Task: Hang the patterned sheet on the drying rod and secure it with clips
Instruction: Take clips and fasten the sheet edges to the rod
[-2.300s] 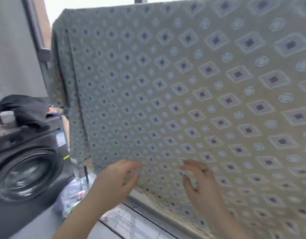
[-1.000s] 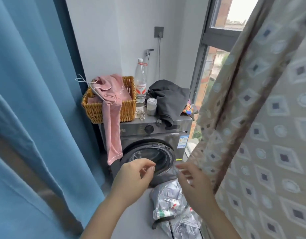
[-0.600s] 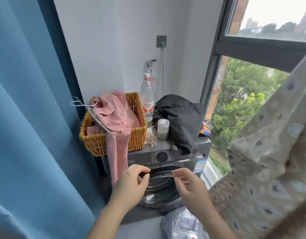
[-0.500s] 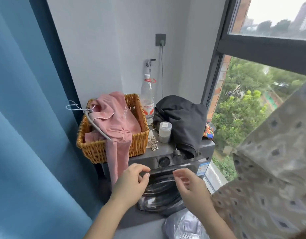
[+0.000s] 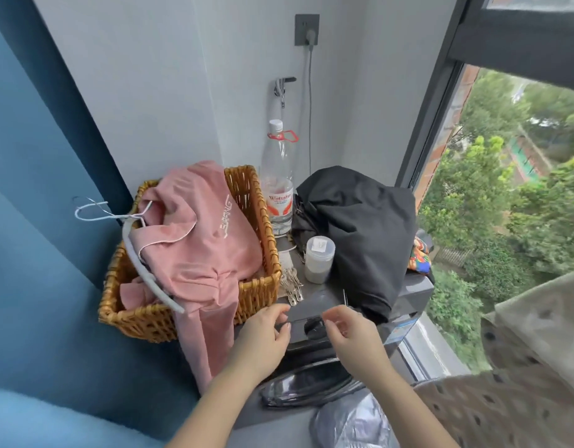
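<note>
**Sheet unclipped; clip pickup at risk**

I find the patterned sheet point(image 5: 521, 367) at the lower right edge of view, with no clip on the part I can see. The rod is out of frame. Unsecured, I judge it could slide off. On the washing machine point(image 5: 324, 295), a pink garment point(image 5: 198, 247) spills from the wicker basket point(image 5: 247, 189) near the clips point(image 5: 292, 286). A careless reach could snag it or knock clips over the edge. My left hand point(image 5: 263, 337) and right hand point(image 5: 353, 337) hover close by, fingers loosely curled, holding nothing.
</note>
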